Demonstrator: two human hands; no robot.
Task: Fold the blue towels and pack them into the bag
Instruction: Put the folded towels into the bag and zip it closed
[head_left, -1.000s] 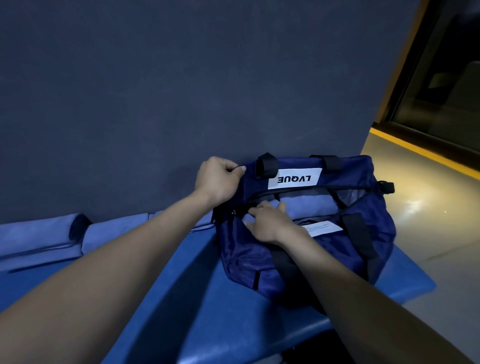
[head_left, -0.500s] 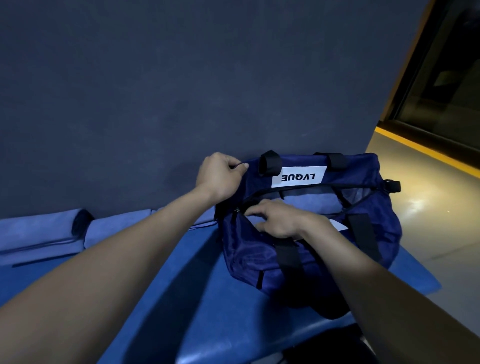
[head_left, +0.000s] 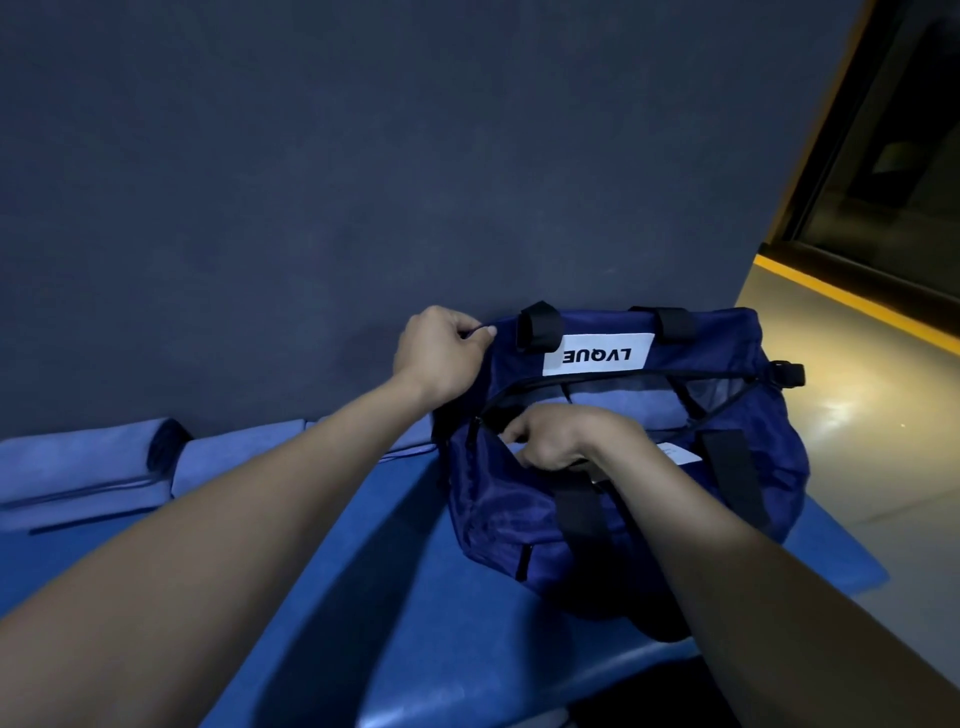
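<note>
A navy duffel bag with a white "LVQUE" label stands on the blue bench, its top zip open. A light blue folded towel lies inside the opening. My left hand grips the bag's far left corner fabric, fingers curled round it. My right hand is at the near left edge of the opening, fingers curled down onto the rim and the towel; what they hold is hidden. More light blue towels lie folded and rolled on the bench to the left.
The blue padded bench runs along a dark grey wall. Its right end stops just past the bag, above a pale floor with a yellow stripe. A second folded towel sits beside the bag's left side.
My right hand has shifted left along the near rim of the opening, covering more of the white tag. The left hand keeps its grip on the corner.
</note>
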